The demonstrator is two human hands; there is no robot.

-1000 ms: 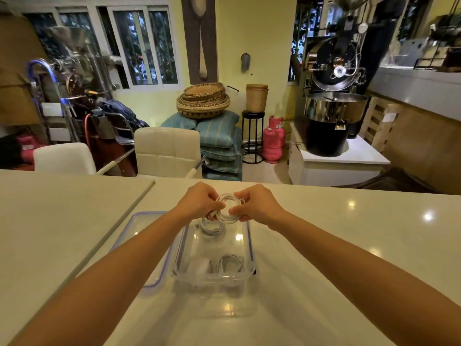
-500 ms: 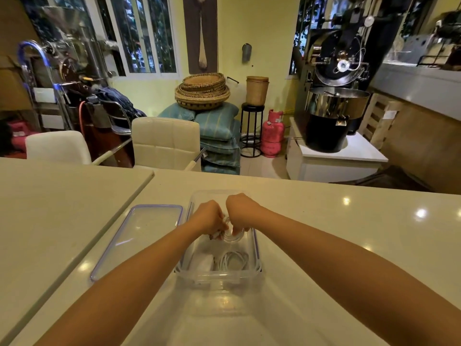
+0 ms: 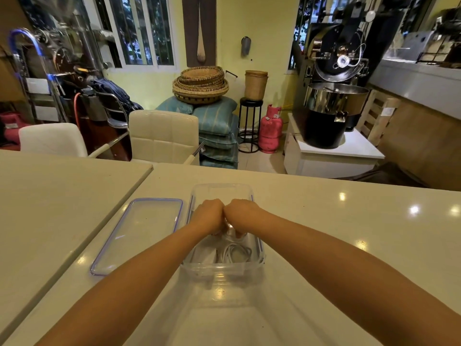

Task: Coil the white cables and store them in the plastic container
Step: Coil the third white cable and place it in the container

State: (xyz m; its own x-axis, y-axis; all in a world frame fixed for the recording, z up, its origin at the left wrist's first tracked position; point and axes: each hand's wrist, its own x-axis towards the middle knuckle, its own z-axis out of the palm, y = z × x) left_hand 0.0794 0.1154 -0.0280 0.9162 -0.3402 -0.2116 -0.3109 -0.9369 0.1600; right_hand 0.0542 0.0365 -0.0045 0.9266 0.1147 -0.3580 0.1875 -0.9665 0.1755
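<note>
Centre of frame, left hand [image 3: 208, 216] and right hand [image 3: 243, 216] knuckles touching inside plastic container [image 3: 222, 269] on worktop [image 3: 324, 233], each grip clamped on white cable [image 3: 228, 233], second coil [image 3: 235, 253] just below, lid [image 3: 139, 233] at left

My two arms are bare from the lower edge of the view up to the wrists. The left forearm [image 3: 139, 270] and the right forearm [image 3: 324, 248] are smooth and slim, narrowing toward the hands. My left hand [image 3: 208, 216] and right hand [image 3: 243, 214] show rounded backs and knuckles. Of my fingers [image 3: 239, 235] only a few small tips show, too small for detail.
</note>
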